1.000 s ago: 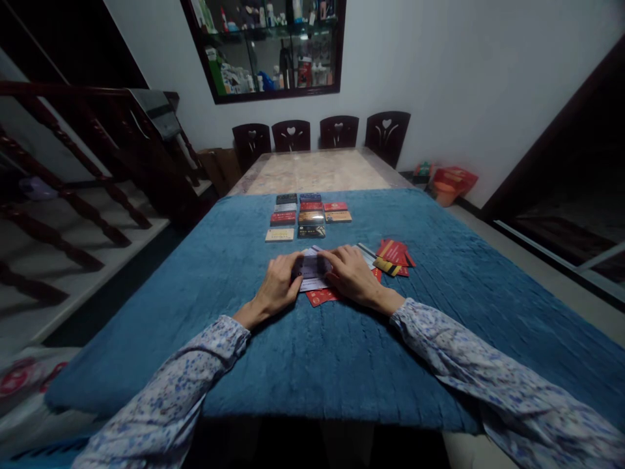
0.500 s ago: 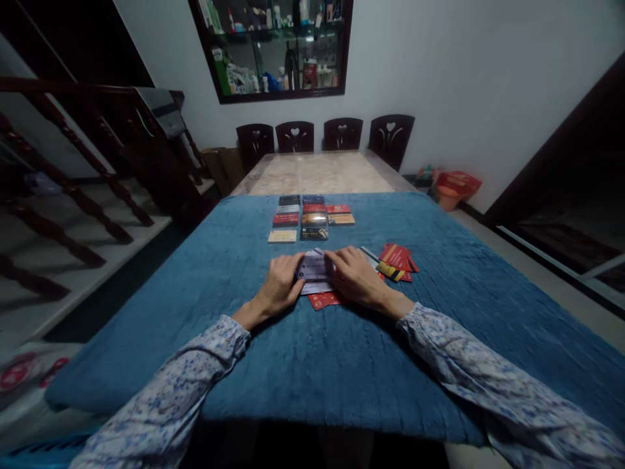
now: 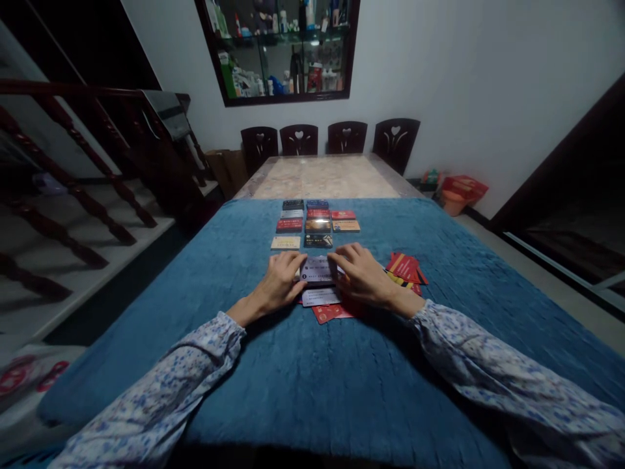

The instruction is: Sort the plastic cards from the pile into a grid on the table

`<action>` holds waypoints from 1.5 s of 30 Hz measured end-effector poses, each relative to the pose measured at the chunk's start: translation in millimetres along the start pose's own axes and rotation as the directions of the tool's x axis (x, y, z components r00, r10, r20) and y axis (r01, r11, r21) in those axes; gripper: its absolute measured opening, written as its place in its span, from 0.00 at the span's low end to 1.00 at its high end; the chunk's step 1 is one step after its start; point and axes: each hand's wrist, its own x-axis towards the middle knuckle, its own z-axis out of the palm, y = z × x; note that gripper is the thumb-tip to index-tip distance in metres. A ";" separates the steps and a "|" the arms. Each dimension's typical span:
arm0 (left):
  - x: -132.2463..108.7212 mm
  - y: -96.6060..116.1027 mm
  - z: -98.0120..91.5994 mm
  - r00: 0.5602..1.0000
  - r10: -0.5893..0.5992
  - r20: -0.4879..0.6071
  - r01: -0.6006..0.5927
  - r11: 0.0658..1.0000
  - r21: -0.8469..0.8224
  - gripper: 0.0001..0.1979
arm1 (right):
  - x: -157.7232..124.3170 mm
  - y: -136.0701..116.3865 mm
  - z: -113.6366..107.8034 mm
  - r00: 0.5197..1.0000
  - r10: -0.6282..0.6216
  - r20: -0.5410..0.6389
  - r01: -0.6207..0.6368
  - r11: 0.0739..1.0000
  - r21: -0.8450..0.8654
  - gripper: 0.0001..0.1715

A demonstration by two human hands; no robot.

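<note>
Between both hands is a light purple card or small stack of cards (image 3: 318, 270), printed with dark text. My left hand (image 3: 282, 279) grips its left end, thumb at the lower edge and fingers above. The right end is pinched by my right hand (image 3: 361, 273); some of those fingertips are hidden. Just below lies a pale lavender card (image 3: 321, 297) with fine print, over red cards (image 3: 328, 314) on the blue cloth (image 3: 303, 378). Right of my right hand, a loose pile of red cards (image 3: 404, 266) shows yellow and black stripes, partly covered by the hand.
Beyond my hands, cards lie in columns, including a cream card (image 3: 286, 243), a black card (image 3: 318, 241) and an orange-tan card (image 3: 346, 226). The bare tabletop (image 3: 317, 177) and dark chairs (image 3: 299, 139) stand farther back. A stair railing (image 3: 73, 130) runs along the left.
The purple card, tilted with a raised corner before, now sits level between my hands. More of the lavender card below it shows. The view has shifted slightly.
</note>
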 end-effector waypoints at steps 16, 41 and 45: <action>48.0 -49.0 -23.3 0.995 -0.097 0.032 0.094 0.993 0.077 0.27 | 78.2 41.2 21.7 0.998 -0.026 0.065 0.023 0.998 0.050 0.31; 132.0 -160.9 -16.0 0.895 -0.381 0.231 0.335 0.918 0.212 0.22 | 203.1 98.6 60.8 0.959 0.004 0.284 -0.009 1.000 0.014 0.14; 143.3 -169.8 -13.1 0.857 -0.429 0.285 0.366 0.897 0.248 0.21 | 215.7 103.4 69.1 0.934 0.055 0.353 -0.063 0.998 0.012 0.14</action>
